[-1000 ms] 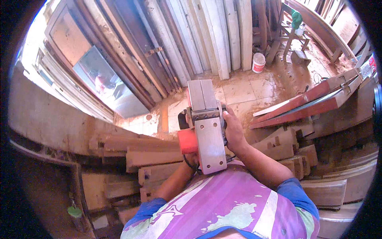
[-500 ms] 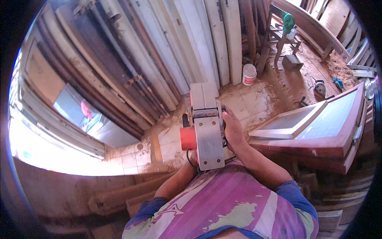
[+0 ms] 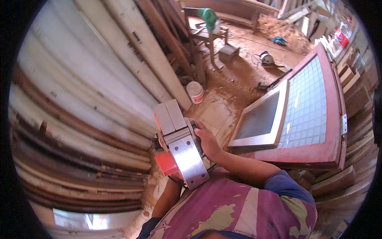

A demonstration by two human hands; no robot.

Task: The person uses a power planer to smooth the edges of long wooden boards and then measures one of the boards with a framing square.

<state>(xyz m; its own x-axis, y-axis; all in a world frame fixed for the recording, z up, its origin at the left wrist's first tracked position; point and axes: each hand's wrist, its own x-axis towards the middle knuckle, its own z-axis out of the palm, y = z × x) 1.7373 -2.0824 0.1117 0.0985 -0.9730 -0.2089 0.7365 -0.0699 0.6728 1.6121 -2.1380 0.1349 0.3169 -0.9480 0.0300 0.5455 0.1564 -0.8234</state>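
Note:
An electric hand planer (image 3: pixel 185 159) is held up in front of my chest, its flat metal sole facing me and a red part sticking out at its left side. My right hand (image 3: pixel 207 142) grips its right side, thumb along the edge, with the other fingers hidden behind the body. My left hand (image 3: pixel 175 178) reaches up under the planer's lower left end, and its fingers are hidden by the tool. A small wood-framed panel (image 3: pixel 281 115) lies on a reddish door with a gridded pane (image 3: pixel 332 139) to the right of my hands.
Long pale and dark boards (image 3: pixel 99 115) lean along the left. A white bucket (image 3: pixel 195 92) stands beyond the planer on the dusty floor. Farther off are a wooden chair (image 3: pixel 211 47) with a green cloth (image 3: pixel 207 19), a power tool (image 3: pixel 266 58) and sawdust (image 3: pixel 284 28).
My view has turned right, so the boards and bucket sit farther left and the door shows more fully. The planer appears farther left and tilted, still in my right hand's grip.

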